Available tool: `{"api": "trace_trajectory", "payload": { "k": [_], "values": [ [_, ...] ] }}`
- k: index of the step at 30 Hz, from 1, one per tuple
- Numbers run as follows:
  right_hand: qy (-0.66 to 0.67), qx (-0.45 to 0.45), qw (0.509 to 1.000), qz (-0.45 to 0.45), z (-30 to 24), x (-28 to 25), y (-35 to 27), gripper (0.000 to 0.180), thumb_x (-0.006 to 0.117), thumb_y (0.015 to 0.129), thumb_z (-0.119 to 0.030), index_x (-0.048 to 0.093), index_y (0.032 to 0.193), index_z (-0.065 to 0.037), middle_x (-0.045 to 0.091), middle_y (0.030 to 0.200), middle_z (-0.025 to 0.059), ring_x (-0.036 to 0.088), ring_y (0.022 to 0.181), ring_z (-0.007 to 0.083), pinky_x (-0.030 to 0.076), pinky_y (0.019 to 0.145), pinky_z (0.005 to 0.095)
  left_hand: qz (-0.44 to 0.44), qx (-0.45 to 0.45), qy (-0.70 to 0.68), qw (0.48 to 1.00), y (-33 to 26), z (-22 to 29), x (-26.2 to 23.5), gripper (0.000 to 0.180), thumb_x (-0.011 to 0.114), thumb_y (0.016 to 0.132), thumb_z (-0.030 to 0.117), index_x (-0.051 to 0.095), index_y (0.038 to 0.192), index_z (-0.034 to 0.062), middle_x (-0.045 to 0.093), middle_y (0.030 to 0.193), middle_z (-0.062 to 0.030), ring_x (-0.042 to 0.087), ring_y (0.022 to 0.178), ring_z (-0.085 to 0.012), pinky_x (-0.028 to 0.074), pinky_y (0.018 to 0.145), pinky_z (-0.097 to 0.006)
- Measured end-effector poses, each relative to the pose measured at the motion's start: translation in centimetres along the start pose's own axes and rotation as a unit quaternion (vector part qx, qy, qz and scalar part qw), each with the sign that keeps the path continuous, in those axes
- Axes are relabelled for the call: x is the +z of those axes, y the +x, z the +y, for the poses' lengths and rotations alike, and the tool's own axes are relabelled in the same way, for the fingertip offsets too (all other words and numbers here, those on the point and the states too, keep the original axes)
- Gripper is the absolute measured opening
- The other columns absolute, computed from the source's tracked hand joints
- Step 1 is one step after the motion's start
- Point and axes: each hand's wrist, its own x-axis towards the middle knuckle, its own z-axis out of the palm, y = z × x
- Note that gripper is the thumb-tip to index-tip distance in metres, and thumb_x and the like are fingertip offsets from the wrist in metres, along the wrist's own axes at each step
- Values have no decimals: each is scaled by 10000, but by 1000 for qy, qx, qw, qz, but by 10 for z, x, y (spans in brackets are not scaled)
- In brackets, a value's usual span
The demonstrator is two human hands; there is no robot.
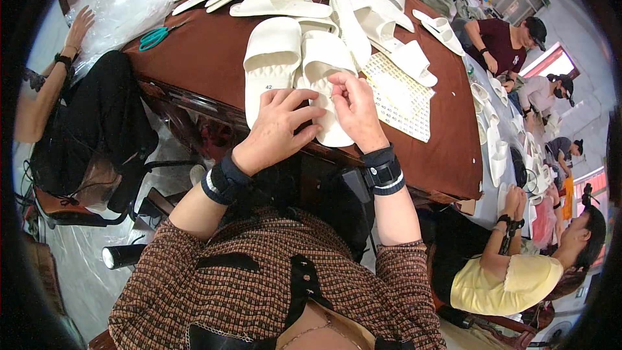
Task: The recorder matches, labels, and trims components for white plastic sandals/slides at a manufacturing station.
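A pair of white slide slippers lies side by side at the near edge of the brown-covered table, toes pointing away from me. My left hand (275, 126) lies over the heel end of the left slipper (273, 45), fingers stretched toward the right one. Above the footbed of the right slipper (324, 48), my right hand (357, 113) has its thumb and forefinger pinched together; whatever is between them is too small to make out. A small printed label shows on the left footbed. Right of the pair lies a pale sheet of printed stickers (411, 113).
More white slippers (278, 1) are heaped along the far side of the brown table (453, 155). Teal-handled scissors (154, 39) and clear plastic bags (123, 10) lie at the left. A person in yellow (505, 279) and others work at the right; another sits left.
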Motion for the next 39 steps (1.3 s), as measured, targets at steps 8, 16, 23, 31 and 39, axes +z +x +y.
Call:
{"api": "trace_trajectory", "payload": {
  "k": [8,16,23,31,39],
  "values": [
    [92,59,992,70,-7,1,-7,284,545,785,43,607,1053,-29,600,810,103,556,786,260,455,700,355,-9,-5,1,1000,-1,0,-1,278,702,769,142,676,1046,144,587,1207,-49,523,1069,-275,340,959,-403],
    [23,13,999,20,1,-2,-6,243,556,747,46,628,964,-33,597,771,91,552,717,247,456,654,347,-9,2,-7,1000,0,1,-1,274,701,775,151,675,1047,139,583,1219,-54,523,1074,-276,338,961,-407],
    [0,49,998,-42,2,-5,-6,255,544,787,59,615,1024,-5,561,891,61,533,783,135,465,729,256,-13,1,-6,1000,0,-1,-1,281,699,781,155,671,1060,141,584,1222,-51,528,1086,-274,338,966,-409],
    [47,59,997,-19,5,-4,-5,236,559,785,45,611,1005,-22,574,844,70,540,760,167,467,695,282,1,3,-4,1000,2,0,0,271,701,773,151,680,1043,137,589,1213,-51,532,1074,-274,341,954,-406],
    [80,75,994,20,10,5,-9,172,601,792,26,604,961,-2,597,772,121,588,689,220,488,640,319,8,3,4,1000,-3,3,0,272,717,753,157,679,1022,136,596,1187,-52,543,1028,-266,348,928,-408]
  ]
}}
